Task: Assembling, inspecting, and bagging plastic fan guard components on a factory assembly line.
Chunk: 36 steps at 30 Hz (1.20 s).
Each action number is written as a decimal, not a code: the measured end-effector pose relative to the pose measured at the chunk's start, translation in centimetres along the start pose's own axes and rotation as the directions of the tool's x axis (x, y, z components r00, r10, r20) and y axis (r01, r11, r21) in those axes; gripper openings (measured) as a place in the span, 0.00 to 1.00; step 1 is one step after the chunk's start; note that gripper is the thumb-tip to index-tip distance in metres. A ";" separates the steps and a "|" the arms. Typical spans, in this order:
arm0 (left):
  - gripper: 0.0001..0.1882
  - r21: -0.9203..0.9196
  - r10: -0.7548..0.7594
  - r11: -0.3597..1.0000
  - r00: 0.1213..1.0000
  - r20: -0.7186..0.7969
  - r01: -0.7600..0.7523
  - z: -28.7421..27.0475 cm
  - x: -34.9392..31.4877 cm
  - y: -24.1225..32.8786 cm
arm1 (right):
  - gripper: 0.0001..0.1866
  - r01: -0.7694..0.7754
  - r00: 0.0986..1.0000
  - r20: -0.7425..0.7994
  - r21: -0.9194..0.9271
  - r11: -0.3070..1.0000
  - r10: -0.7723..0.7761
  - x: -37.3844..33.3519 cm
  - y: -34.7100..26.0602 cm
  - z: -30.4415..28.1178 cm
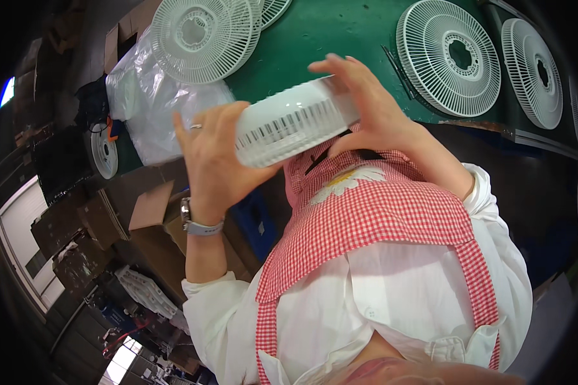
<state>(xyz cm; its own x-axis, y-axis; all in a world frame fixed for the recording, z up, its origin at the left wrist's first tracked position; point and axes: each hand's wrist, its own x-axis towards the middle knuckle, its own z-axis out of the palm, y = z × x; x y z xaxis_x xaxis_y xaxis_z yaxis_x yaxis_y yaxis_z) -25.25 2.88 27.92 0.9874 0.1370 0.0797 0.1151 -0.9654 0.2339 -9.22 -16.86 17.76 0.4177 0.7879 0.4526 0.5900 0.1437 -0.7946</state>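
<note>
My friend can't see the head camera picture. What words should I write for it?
A left hand and right hand hold up a white slotted plastic part in front of a red-and-white checked apron. Round white grilles lie on a green table, with clear plastic sheeting at the left.

Left hand (217,154): closed on the left end of the white slatted fan guard (289,128); thumb along the guard's near edge, fingers bent toward its far edge; ring (196,126) on one finger.
Left wrist: banded watch (202,224), nearer the body than the guard.
Left forearm (205,256): below the guard's left end, bare to the rolled sleeve.
Right hand (376,106): at the guard's right end, thumb on the near side, fingers spread over the far side.
Right forearm (444,160): right of the guard, angled toward it.
</note>
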 end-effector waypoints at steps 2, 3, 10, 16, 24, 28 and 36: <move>0.44 0.009 -0.021 1.000 1.000 0.018 0.021 -1.0 -0.4 -1.2 | 0.57 -0.137 0.990 0.040 0.063 0.989 0.135 -1.4 1.6 -0.4; 0.45 0.018 -0.061 0.998 0.997 0.050 0.061 -1.3 -0.3 -1.3 | 0.57 -0.127 0.991 0.046 0.064 0.990 0.124 -1.8 2.2 0.1; 0.24 0.035 -0.193 0.973 0.886 -0.422 0.229 5.1 -1.4 0.6 | 0.33 -0.520 0.557 -0.196 0.675 0.524 0.807 -4.4 8.0 0.7; 0.09 -0.303 -0.550 0.835 0.732 -0.402 0.460 12.8 -9.8 -12.8 | 0.30 -0.702 0.238 -0.043 0.682 0.202 0.970 -10.1 18.0 1.5; 0.10 -0.298 -0.559 0.827 0.755 -0.342 0.477 22.2 -9.0 -32.5 | 0.18 -0.527 0.844 -0.273 -0.267 0.807 0.461 3.2 8.5 15.0; 0.12 -0.182 -0.512 0.856 0.846 -0.153 0.485 23.4 -7.4 -34.6 | 0.14 -0.579 0.802 0.093 -0.123 0.806 0.590 9.3 5.0 27.7; 0.07 -0.722 -0.548 0.562 0.836 0.041 0.404 21.9 -8.8 -39.9 | 0.18 -0.675 0.738 -0.066 -0.110 0.730 0.672 14.2 7.7 36.9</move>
<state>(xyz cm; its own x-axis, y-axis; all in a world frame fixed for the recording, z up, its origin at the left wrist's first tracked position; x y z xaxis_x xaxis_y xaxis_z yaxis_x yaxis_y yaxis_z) -36.15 35.34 -3.39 0.7665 0.6342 -0.1017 0.3850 -0.3269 0.8631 -24.21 17.54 3.13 0.7500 0.6383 -0.1733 0.2248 -0.4924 -0.8408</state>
